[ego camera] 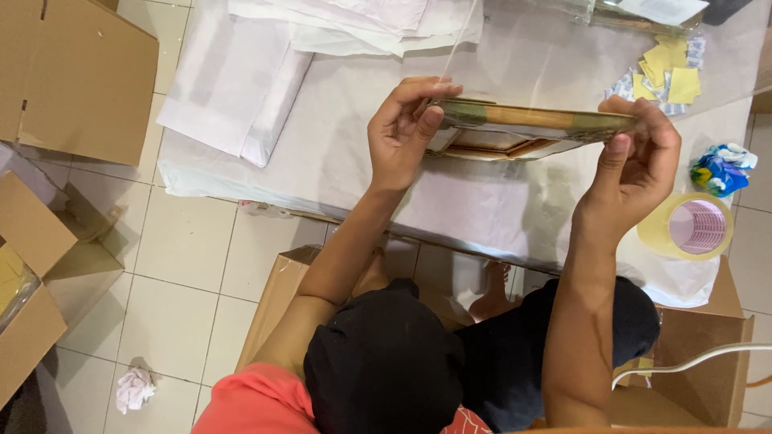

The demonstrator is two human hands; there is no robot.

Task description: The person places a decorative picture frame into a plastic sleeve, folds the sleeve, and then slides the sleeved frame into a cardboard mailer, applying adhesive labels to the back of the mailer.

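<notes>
Seated person at a paper-covered bench (338, 161). The left hand (402, 128) and right hand (639, 161) each grip one end of a flat wooden picture frame (531, 127), fingers curled over its upper edge, thumbs beneath; the frame hangs level between the hands, clear of the bench. Judged step: inspecting or turning the frame. The next move calls for an even two-handed hold. A roll of clear tape (687, 227) lies just below the right hand; yellow slips (667, 68) lie beyond it.
</notes>
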